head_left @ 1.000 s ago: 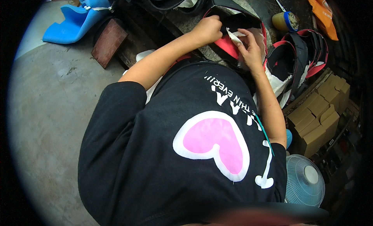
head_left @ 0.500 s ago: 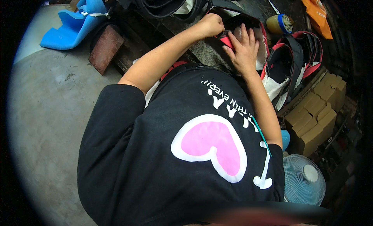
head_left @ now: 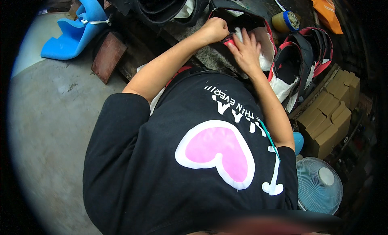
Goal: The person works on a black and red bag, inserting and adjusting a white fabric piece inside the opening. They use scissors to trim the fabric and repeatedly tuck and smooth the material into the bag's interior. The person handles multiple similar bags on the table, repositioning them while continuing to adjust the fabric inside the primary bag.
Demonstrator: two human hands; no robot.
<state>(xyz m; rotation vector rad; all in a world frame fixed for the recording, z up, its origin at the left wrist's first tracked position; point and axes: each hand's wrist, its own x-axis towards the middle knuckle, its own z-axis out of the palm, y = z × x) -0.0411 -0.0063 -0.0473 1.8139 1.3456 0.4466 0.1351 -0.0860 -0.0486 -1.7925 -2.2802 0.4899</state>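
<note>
A red-edged black fabric piece sits near a yellowish jar. The left hand curls its fingers at one edge, whether gripping I cannot tell; the right hand spreads open fingers over it.

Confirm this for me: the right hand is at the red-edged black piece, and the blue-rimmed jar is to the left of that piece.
The jar's side is wrong: the head view shows the blue-rimmed jar to the right of the red-edged black piece.
</note>
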